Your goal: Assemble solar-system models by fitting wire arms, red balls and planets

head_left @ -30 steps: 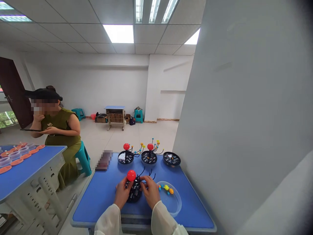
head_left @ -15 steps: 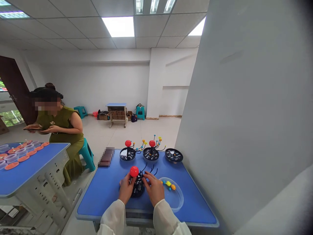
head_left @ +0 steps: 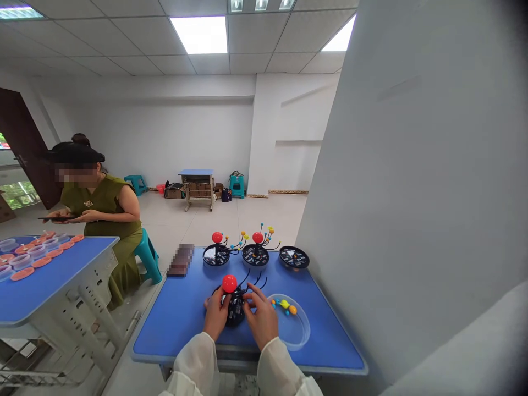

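Note:
A model with a round black base (head_left: 235, 312), a red ball (head_left: 229, 284) on top and several thin black arms stands near the front of the blue table (head_left: 181, 330). My left hand (head_left: 216, 313) grips it at the left, fingers closed just below the ball. At the right, my right hand (head_left: 262, 316) has its fingers pinched near the foot of the black arms; what they hold is too small to make out. Beside it lies a clear round tray (head_left: 305, 330) with small yellow, orange and blue balls (head_left: 284, 303).
Along the back edge stand two models with red balls (head_left: 216, 237) (head_left: 258, 237), a black dish (head_left: 293, 257) and a blurred brown object (head_left: 180, 260). A wall rises at the right. At the left, a seated person (head_left: 99, 214) is beside a table with tubs (head_left: 37, 251).
The view has tilted slightly downward, so the scene sits a little higher. Both hands remain at the model, which has shifted slightly to the right with its red ball.

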{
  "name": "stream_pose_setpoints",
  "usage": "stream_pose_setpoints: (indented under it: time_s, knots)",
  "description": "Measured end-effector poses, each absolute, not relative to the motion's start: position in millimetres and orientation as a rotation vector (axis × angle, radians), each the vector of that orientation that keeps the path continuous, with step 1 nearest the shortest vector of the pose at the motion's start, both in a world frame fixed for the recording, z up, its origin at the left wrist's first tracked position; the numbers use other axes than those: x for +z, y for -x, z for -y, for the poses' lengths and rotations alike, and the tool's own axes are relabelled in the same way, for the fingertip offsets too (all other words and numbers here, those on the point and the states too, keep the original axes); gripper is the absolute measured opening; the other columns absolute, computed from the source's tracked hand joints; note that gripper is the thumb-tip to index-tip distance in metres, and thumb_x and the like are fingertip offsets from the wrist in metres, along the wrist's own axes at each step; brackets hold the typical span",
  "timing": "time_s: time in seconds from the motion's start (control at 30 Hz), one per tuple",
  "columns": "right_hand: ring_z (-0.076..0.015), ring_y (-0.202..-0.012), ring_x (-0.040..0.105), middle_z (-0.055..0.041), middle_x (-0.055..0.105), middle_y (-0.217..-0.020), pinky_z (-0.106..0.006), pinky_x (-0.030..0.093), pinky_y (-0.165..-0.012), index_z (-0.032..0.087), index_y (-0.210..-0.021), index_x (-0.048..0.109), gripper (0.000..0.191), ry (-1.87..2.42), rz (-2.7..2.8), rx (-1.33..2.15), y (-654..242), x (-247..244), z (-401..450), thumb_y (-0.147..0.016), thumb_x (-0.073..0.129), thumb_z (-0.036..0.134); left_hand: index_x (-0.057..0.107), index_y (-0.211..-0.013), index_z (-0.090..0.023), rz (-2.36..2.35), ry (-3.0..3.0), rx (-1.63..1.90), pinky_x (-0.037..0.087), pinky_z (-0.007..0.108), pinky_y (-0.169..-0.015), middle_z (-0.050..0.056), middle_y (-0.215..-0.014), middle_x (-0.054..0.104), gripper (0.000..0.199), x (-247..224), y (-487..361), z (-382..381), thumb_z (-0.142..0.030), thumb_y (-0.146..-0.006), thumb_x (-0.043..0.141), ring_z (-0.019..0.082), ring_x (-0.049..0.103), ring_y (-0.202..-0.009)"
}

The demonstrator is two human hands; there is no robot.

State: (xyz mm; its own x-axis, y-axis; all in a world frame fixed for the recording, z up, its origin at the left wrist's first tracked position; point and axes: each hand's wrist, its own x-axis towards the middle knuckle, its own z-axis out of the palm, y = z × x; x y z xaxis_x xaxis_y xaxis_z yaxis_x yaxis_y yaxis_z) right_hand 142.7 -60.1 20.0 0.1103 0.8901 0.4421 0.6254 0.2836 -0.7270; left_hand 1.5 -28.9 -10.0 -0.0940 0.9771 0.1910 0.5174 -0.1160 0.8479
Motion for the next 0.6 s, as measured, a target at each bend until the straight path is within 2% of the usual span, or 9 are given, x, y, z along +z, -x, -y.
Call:
stream_pose_setpoints:
  time_s: [0.13, 0.2, 0.33, 0.47, 0.6]
  knots:
    - [-0.0132, -0.055, 0.065, -0.0071, 0.063, -0.12, -0.031, 0.053, -0.061, 0.023, -0.085, 0.067, 0.021, 1.382, 1.589, 0.416, -144.5, 20.6, 55.7, -0.081, 0.047, 0.029, 0.054, -0.111, -0.021, -1.592, -1.667, 1.223, 0.044, 0.037, -0.086, 0.006, -0.1, 0.07, 0.029, -9.1, -3.9, 34.0, -0.032, -0.084, 0.048, 0.022, 0.064, -0.092]
    - [-0.0137, -0.057, 0.065, -0.0067, 0.062, -0.12, -0.031, 0.052, -0.061, 0.024, -0.085, 0.068, 0.021, 1.385, 1.605, 0.438, -145.0, 21.3, 53.6, -0.081, 0.048, 0.031, 0.052, -0.109, -0.021, -1.651, -1.677, 1.338, 0.042, 0.04, -0.089, 0.007, -0.104, 0.067, 0.028, -10.2, -5.1, 38.7, -0.032, -0.083, 0.051, 0.023, 0.062, -0.096]
    - [-0.0138, -0.059, 0.066, -0.0062, 0.062, -0.12, -0.032, 0.053, -0.065, 0.025, -0.084, 0.07, 0.021, 1.391, 1.619, 0.437, -144.5, 20.8, 51.5, -0.08, 0.05, 0.032, 0.062, -0.095, -0.022, -1.75, -1.936, 1.481, 0.041, 0.045, -0.091, 0.009, -0.104, 0.06, 0.018, -13.8, -7.4, 51.2, -0.031, -0.086, 0.049, 0.026, 0.057, -0.101]
    - [-0.0142, -0.058, 0.066, -0.007, 0.061, -0.122, -0.033, 0.053, -0.065, 0.025, -0.084, 0.07, 0.022, 1.374, 1.604, 0.458, -144.0, 18.9, 51.0, -0.081, 0.049, 0.032, 0.068, -0.102, -0.027, -1.699, -2.214, 1.475, 0.045, 0.043, -0.09, 0.009, -0.108, 0.055, 0.025, -15.8, -8.9, 59.6, -0.027, -0.088, 0.048, 0.024, 0.056, -0.098]
    - [-0.0152, -0.061, 0.067, -0.0085, 0.059, -0.124, -0.033, 0.054, -0.064, 0.024, -0.083, 0.069, 0.023, 1.362, 1.604, 0.496, -144.4, 18.4, 50.4, -0.082, 0.048, 0.032, 0.07, -0.099, -0.027, -1.695, -2.243, 1.51, 0.048, 0.043, -0.088, 0.009, -0.112, 0.053, 0.022, -15.3, -7.6, 60.3, -0.028, -0.087, 0.051, 0.024, 0.057, -0.098]
